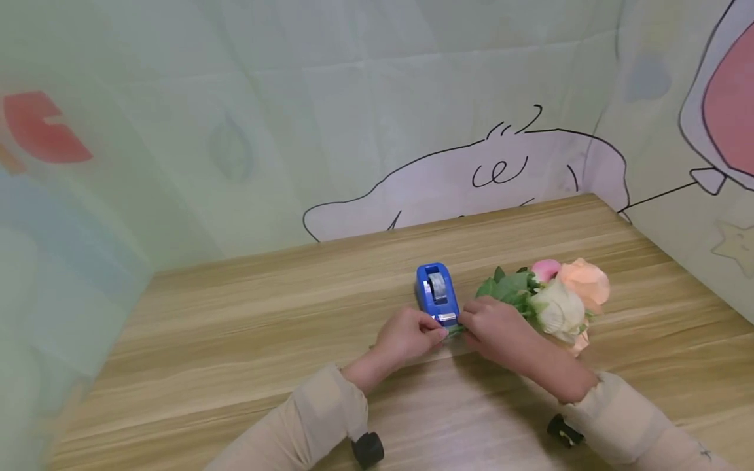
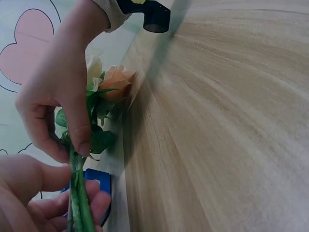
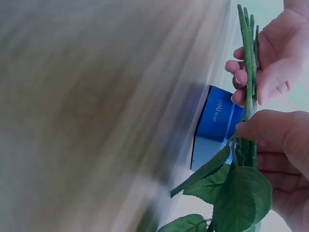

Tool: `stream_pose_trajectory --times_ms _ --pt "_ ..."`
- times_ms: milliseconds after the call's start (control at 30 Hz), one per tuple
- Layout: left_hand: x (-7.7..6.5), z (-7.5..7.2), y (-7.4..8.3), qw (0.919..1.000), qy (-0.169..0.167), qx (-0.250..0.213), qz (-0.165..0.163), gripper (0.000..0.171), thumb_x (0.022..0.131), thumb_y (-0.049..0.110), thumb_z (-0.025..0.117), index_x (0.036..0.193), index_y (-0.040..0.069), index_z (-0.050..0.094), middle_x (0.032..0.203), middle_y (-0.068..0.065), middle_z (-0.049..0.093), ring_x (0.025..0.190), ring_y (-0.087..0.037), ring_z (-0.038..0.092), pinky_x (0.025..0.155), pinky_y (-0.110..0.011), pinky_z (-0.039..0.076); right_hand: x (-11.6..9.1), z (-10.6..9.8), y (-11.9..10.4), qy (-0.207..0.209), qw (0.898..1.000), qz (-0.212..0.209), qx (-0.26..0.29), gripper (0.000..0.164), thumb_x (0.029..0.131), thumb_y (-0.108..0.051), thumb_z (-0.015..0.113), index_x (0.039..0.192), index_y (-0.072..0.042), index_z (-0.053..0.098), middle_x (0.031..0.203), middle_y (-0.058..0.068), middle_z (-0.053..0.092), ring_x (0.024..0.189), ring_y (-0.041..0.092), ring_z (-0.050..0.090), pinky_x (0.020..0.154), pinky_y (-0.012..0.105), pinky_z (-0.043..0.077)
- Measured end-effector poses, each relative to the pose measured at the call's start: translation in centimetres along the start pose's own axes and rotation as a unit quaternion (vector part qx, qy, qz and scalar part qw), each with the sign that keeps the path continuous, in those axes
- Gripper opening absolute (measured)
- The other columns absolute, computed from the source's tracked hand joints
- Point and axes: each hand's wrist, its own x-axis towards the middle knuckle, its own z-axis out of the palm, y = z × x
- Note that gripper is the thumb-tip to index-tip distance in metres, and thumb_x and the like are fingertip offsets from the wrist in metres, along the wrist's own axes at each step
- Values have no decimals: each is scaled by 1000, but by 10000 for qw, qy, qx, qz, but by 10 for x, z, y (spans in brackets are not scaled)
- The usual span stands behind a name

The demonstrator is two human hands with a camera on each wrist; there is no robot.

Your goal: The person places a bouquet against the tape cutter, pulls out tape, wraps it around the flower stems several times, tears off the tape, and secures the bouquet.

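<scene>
A bunch of flowers with green stems (image 2: pixel 81 200) is held by both hands. My right hand (image 1: pixel 497 330) grips the stems just below the green leaves (image 3: pixel 241 198), thumb on one side and fingers on the other. Farther down, my left hand (image 1: pixel 406 335) holds the same stems between its thumb and curled fingers. The heads point right: a white rose (image 1: pixel 558 309), a peach rose (image 1: pixel 586 282) and a pink bloom (image 1: pixel 546 269). A blue tape dispenser (image 1: pixel 421 288) with a roll of clear tape (image 1: pixel 437 286) stands right behind the stems, its cutting end toward the hands.
The wood-grain table (image 1: pixel 265 307) meets a printed cloth backdrop (image 1: pixel 265 131) at the back and sides. Black wrist-worn devices hang under both sleeves, one at the left wrist (image 1: pixel 368 450) and one at the right wrist (image 1: pixel 564 430).
</scene>
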Motion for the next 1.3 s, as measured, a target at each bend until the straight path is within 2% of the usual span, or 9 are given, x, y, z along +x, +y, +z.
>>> stream_pose_trajectory --times_ms 167,300,500,633,867,1100,1300 --pt "0 1 -1 9983 -110 -330 -458 32 89 34 62 75 7 70 64 -1 61 57 -11 51 50 -22 38 0 3 0 142 9998 -60 -89 14 67 -5 75 68 -7 61 66 0 55 62 17 53 53 28 44" --pt "0 4 -1 9969 31 -292 -731 41 88 45 60 71 9 68 60 -1 61 53 -12 51 49 -23 35 0 4 0 186 9998 -80 -82 14 67 -6 76 69 -7 62 66 0 55 62 17 53 54 28 44" --pt "1 7 -2 9980 331 120 -523 41 84 46 65 62 11 65 52 0 58 47 -11 48 46 -24 31 0 6 -1 138 9999 -51 -68 13 67 -5 75 70 -7 62 66 -1 54 60 17 52 53 27 44" --pt "0 8 -2 9981 385 125 -473 39 83 44 66 62 11 65 51 1 58 46 -11 48 46 -24 30 1 6 -1 48 10000 -30 -53 12 68 -5 75 71 -7 63 66 -1 54 60 16 52 53 26 43" --pt "0 6 -2 9972 351 -159 -640 34 82 40 68 68 9 68 54 2 60 47 -10 54 46 -22 34 1 7 -2 34 10000 -34 27 11 69 -5 75 71 -7 64 66 -1 54 60 16 51 52 26 43" --pt "6 6 -3 9926 102 -842 -872 25 81 33 71 75 9 69 58 1 61 48 -10 56 48 -22 42 0 7 0 85 9998 -121 163 12 69 -1 73 70 -8 63 66 -1 55 60 15 52 52 27 44" --pt "7 8 -3 9937 171 -773 -789 24 81 32 71 72 9 69 54 1 59 45 -10 53 47 -22 38 0 8 1 92 9995 -118 283 14 69 0 73 69 -9 61 67 -1 56 60 15 53 53 27 44"
